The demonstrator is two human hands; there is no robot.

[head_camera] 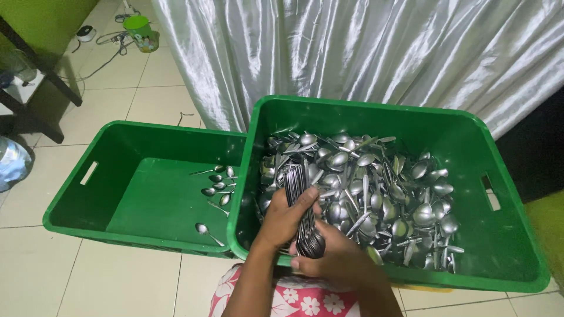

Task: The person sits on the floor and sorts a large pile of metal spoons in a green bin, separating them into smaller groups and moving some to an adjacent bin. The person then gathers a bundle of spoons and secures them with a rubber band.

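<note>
A big green crate (376, 111) holds a heap of metal spoons (382, 194). Over its near left corner both of my hands clasp one bundle of spoons (301, 202), handles pointing away, bowls toward me. My left hand (285, 220) wraps the bundle from the left. My right hand (335, 258) cups the bowl ends from below. A lower green crate (117, 170) stands to the left with several loose spoons (218, 185) along its right side.
A silver curtain (352, 53) hangs behind the crates. The floor is pale tile (106, 276). A green cup (141, 32) and cables lie far left, beside a dark table leg (41, 70). A floral cloth (294, 299) covers my lap.
</note>
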